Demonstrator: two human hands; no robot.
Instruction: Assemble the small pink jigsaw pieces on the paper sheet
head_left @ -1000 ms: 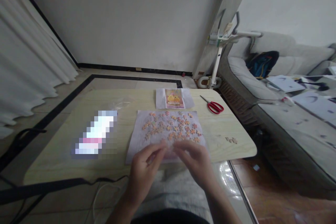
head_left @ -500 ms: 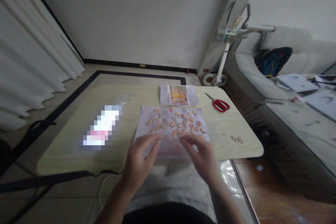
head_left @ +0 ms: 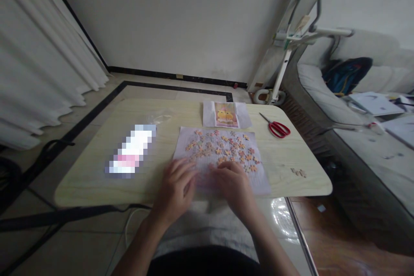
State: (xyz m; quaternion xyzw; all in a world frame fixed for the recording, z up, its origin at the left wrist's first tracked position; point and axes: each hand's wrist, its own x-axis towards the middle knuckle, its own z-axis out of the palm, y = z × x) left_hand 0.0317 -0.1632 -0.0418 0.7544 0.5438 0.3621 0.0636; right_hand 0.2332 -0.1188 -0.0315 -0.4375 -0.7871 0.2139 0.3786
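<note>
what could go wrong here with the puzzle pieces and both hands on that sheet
The left hand and right hand press on the near edge of the paper sheet; a tug could scatter the loose puzzle pieces. The sheet reaches the edge of the table, so pieces might slide off. The scissors lie open-side toward reach.

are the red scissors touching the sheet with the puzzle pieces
Apart. In the head view the red scissors lie right of the sheet, with bare tabletop plainly showing between them.

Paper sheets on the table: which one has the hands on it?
The larger sheet, strewn with small orange puzzle pieces; both hands rest on its near edge. The smaller sheet behind it carries a printed picture and lies untouched.
</note>
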